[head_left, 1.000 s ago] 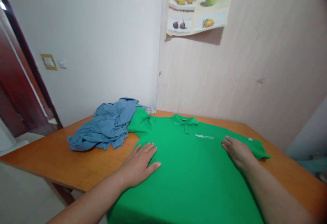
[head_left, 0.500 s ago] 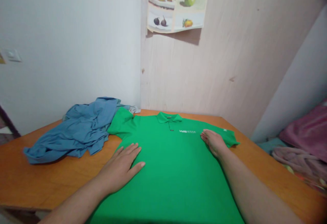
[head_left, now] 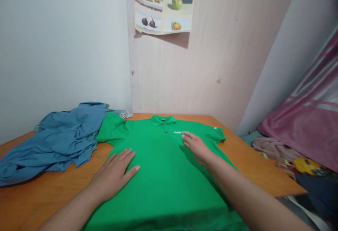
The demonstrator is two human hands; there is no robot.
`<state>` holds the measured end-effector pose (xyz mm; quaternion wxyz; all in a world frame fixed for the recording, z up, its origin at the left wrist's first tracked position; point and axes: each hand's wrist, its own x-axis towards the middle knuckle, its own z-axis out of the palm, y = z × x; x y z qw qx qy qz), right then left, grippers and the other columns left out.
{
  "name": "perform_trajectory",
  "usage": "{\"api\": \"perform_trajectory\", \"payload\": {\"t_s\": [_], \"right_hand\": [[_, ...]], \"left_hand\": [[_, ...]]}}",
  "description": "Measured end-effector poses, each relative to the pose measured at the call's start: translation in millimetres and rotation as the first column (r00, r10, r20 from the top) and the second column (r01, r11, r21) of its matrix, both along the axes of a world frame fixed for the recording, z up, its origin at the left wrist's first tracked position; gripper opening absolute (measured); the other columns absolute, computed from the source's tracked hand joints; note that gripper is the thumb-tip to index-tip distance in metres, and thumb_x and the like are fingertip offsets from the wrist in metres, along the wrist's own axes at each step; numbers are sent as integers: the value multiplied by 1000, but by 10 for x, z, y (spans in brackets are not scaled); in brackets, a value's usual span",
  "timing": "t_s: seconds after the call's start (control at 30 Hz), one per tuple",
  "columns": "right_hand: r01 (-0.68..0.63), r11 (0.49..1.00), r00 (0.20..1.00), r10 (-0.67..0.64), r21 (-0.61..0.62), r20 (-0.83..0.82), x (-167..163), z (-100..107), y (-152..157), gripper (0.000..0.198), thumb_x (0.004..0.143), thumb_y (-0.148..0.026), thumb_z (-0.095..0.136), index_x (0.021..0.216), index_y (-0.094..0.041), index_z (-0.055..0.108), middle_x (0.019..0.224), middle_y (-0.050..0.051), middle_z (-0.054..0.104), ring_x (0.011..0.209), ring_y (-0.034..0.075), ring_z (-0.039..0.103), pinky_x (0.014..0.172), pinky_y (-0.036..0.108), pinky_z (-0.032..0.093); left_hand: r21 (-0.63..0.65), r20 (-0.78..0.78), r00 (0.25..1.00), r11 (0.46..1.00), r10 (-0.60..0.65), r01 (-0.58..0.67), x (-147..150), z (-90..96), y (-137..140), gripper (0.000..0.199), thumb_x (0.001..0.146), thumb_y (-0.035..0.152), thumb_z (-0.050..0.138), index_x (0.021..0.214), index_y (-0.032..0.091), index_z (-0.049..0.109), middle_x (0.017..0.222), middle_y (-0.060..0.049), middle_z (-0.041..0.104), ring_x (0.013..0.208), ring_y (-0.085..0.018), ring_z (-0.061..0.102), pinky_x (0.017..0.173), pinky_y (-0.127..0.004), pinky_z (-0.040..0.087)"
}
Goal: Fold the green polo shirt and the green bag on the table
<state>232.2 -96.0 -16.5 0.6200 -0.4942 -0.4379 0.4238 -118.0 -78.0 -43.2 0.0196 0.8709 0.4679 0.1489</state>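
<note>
A green polo shirt [head_left: 158,174] lies spread face up, its collar toward the wall and its lower part reaching the near edge of the view. My left hand [head_left: 114,174] rests flat on the shirt's left side, fingers stretched out and thumb apart. Over the chest, close to the white printed lettering, is my right hand [head_left: 196,147], its fingers extended and holding nothing. A shadow shows beneath it; whether it touches the cloth I cannot tell. The right sleeve lies out flat, while the left sleeve meets a blue garment.
The crumpled blue garment [head_left: 63,136] is heaped on the wooden table [head_left: 253,164] at the left. A fruit picture sheet [head_left: 163,7] hangs on the wall behind. Beyond the table's right edge are a pink cloth [head_left: 303,118] and various bundled items.
The view has turned to the right. My right hand has moved inward across the chest from near the right sleeve, its fingers now straighter. My left hand stays on the shirt's left side.
</note>
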Motion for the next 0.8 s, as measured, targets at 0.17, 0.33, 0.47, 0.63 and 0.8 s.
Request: {"api": "perform_trajectory", "payload": {"t_s": [0.17,0.33,0.47,0.63,0.8], "right_hand": [[-83,992,992,73,-91,-107,-482,-26,-583,50,76,-44,76,122,-27,65,143,8,54,133,24,47,113,45,35],[122,987,965,-142,-105,-220,-115,-194,-783,42,74,-38,77,112,-25,66,132,7,61,128,24,53,111,41,40],[427,902,890,-431,-59,-146,496,-279,-807,35,70,-37,73,103,-26,64,113,5,68,117,24,60,105,40,48],[618,785,784,-620,-46,-40,709,-211,-951,32,76,-40,63,105,-25,62,133,7,59,133,26,46,110,41,42],[221,975,959,-222,-24,-173,87,-148,-1134,41,77,-40,72,115,-26,66,137,4,58,129,23,51,110,38,42]], "left_hand": [[7,-22,1000,1000,-4,4,-8,-31,43,70,91,69,40,143,23,51,153,-9,40,142,-31,34,116,-54,25],[12,-27,1000,1000,-8,9,-11,-49,69,72,91,69,39,143,22,51,154,-9,39,143,-32,32,116,-54,24],[17,-24,999,1000,-24,24,-7,-44,73,71,91,69,38,143,22,50,154,-9,39,143,-31,32,117,-52,23],[14,-14,999,999,-31,31,-7,-51,87,73,91,69,38,143,21,50,153,-10,40,143,-31,33,116,-52,24],[17,-37,999,999,-31,32,-8,-34,93,74,91,69,36,144,19,48,153,-11,40,142,-31,34,116,-51,25]]}}
